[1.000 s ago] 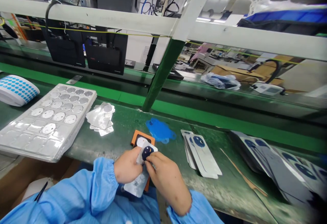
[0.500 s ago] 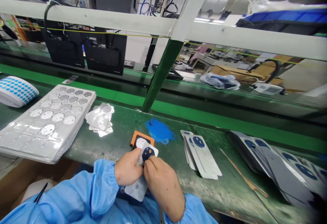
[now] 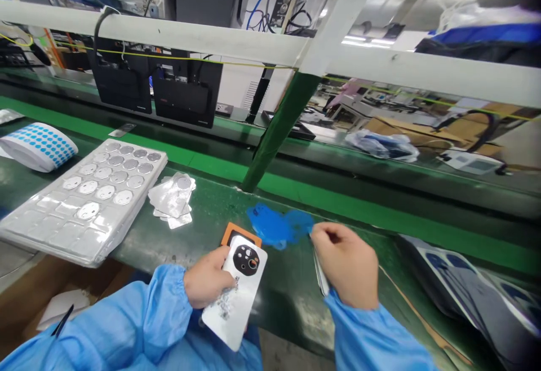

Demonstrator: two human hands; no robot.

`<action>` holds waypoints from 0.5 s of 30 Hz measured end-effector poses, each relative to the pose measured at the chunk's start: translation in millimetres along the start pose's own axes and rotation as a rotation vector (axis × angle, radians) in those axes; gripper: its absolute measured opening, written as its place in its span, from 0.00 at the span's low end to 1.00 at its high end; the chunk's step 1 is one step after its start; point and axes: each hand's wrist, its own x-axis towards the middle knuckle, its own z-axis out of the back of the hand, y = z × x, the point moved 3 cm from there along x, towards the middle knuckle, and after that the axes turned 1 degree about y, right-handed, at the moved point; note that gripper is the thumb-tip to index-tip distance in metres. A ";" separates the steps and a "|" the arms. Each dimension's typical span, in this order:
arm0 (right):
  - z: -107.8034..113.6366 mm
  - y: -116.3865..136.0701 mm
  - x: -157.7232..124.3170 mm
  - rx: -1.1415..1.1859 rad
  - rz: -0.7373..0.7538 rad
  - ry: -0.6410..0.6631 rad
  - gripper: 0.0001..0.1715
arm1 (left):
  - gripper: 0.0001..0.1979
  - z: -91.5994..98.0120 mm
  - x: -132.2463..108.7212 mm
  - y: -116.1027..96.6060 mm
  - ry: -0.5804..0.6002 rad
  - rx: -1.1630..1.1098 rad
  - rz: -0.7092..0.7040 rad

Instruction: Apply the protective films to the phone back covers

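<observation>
My left hand (image 3: 209, 278) is closed on a silvery-white phone back panel (image 3: 234, 309), thumb on its face. The panel is tilted, with a round black camera area at its top end. Just behind it, an orange-edged block (image 3: 240, 231) is partly covered. My right hand (image 3: 349, 264) is out to the right, fingers pinched at the edge of a thin blue film (image 3: 301, 221). That film overlaps a small pile of blue film pieces (image 3: 270, 227) lying on the bench. Below my right hand, a stack of phone panels (image 3: 320, 272) is mostly hidden.
At left lies a clear plastic tray (image 3: 51, 204) with round silvery pieces, beside a roll of blue-dotted stickers (image 3: 40, 145). Several backing sheets (image 3: 173, 199) are piled near it. More panels with grey sheets (image 3: 460, 286) lie at right. A green post (image 3: 281, 128) rises behind the bench.
My right hand has left the panel and moved right to the blue film pile. The panel's camera area has gone from dark blue to black. My left hand still holds the panel.
</observation>
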 end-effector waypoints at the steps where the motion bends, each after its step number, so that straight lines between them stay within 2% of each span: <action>1: -5.1 -8.0 11.2 -0.072 0.035 -0.085 0.10 | 0.27 0.5 -0.5 0.5 -0.007 -0.076 0.020; 2: -15.0 -13.8 20.2 -0.131 0.098 -0.109 0.10 | 0.28 1.0 -1.1 0.2 -0.012 -0.135 0.031; 3: -28.7 -17.6 26.8 -0.165 0.181 -0.064 0.09 | 0.27 1.6 -1.6 -0.7 -0.015 -0.180 0.034; 5: -57.7 -21.9 31.0 -0.158 0.331 0.139 0.08 | 0.27 3.2 -2.4 -3.6 -0.005 -0.243 0.029; 7: -71.8 -22.7 23.3 -0.130 0.391 0.234 0.08 | 0.27 5.0 -2.1 -6.8 0.000 -0.298 0.021; 9: -68.6 -18.0 3.1 -0.113 0.416 0.243 0.14 | 0.26 4.9 -1.0 -10.4 0.003 -0.368 0.013; 11: -56.6 -6.4 -29.0 -0.079 0.437 0.245 0.26 | 0.24 0.2 0.6 -14.5 0.014 -0.455 -0.013; 13: -48.1 11.3 -69.4 0.015 0.492 0.332 0.44 | 0.23 -11.1 2.0 -17.5 0.046 -0.543 -0.020; 14: -45.4 20.7 -89.3 0.074 0.523 0.337 0.50 | 0.22 -18.9 2.7 -18.0 0.069 -0.586 -0.011; 15: -44.5 29.0 -107.2 0.102 0.536 0.324 0.52 | 0.20 -27.7 3.3 -17.8 0.101 -0.622 0.013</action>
